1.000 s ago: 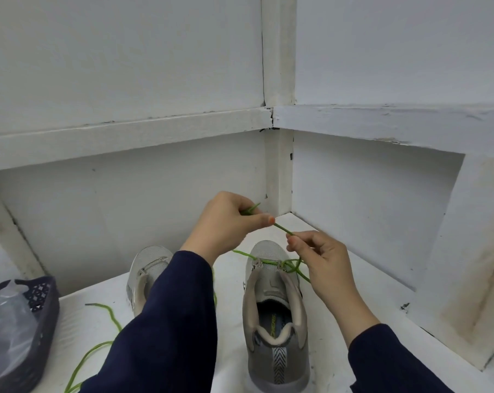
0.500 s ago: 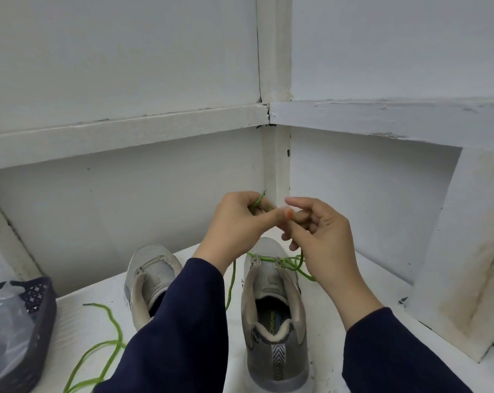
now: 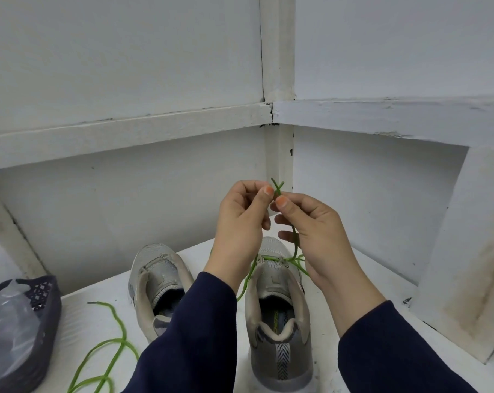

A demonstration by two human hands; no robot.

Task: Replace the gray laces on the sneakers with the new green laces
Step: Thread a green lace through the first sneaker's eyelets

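green lace (image 3: 295,239) | gray sneakers (image 3: 280,330) | navy sleeves (image 3: 194,336) | dark-blue patterned basket (image 3: 46,302)

I see my left hand (image 3: 241,222) and right hand (image 3: 314,231) pinching the green lace (image 3: 277,187) ends, crossed above the right sneaker (image 3: 280,321); the left sneaker (image 3: 158,279) sits beside.

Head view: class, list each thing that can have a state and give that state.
Left hand, pinching one lace end.
Right hand, pinching the other end.
Right sneaker, upright, partly laced.
Threaded lace, through that sneaker's front eyelets, ends crossed above.
Left sneaker, upright, unlaced.
Loose lace, lying on the table.
Basket, holding a plastic bag.
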